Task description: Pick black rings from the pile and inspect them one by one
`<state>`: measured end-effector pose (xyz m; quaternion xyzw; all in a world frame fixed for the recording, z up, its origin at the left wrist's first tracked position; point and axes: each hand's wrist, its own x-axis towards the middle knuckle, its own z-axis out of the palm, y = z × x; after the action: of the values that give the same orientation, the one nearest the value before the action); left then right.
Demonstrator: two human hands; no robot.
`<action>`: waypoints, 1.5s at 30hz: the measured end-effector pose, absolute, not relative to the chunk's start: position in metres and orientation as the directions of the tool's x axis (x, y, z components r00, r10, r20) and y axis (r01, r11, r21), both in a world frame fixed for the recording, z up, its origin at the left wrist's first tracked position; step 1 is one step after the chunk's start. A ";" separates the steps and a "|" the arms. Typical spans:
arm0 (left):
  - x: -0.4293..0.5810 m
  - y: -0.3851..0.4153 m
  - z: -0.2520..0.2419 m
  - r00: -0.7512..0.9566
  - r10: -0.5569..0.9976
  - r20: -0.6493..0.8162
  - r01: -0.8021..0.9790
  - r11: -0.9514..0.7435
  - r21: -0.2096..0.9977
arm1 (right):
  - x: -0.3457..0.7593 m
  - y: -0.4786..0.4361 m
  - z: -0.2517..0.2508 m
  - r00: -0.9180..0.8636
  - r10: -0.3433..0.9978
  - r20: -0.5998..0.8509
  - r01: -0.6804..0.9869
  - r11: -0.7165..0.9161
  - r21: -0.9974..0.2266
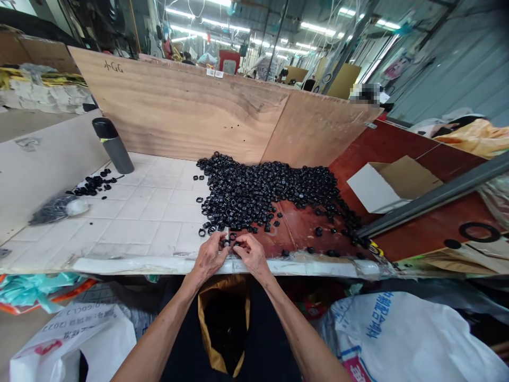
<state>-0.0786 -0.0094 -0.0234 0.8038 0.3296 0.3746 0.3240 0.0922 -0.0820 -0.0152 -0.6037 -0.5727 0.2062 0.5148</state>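
Many small black ring-shaped parts (254,188) lie heaped across the middle of the table, against the wooden back board. At the near edge of the heap, my left hand (211,253) has its fingers closed around a small piece, too small to make out. My right hand (251,254) is just beside it, fingertips pinched together at small dark parts. A few loose rings lie around the fingertips. Below the table edge, between my forearms, an open yellow-brown bag (203,318) shows a dark inside.
A dark bottle (115,148) stands at the back left, near a small pile of black pieces (93,184) and a plastic bag (53,208). An open cardboard box (377,191) and a slanting metal bar (433,196) are at the right. White sacks (413,339) flank my legs.
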 end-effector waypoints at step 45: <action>-0.086 -0.016 -0.015 0.566 0.740 0.364 0.104 -0.502 0.859 | 0.080 -0.079 -0.017 0.186 0.918 0.349 0.509 0.214 -0.834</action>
<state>-0.0862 -0.0161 -0.0155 0.7793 0.2706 0.3792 0.4192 0.0799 -0.0785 -0.0166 -0.5915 -0.6033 0.2077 0.4930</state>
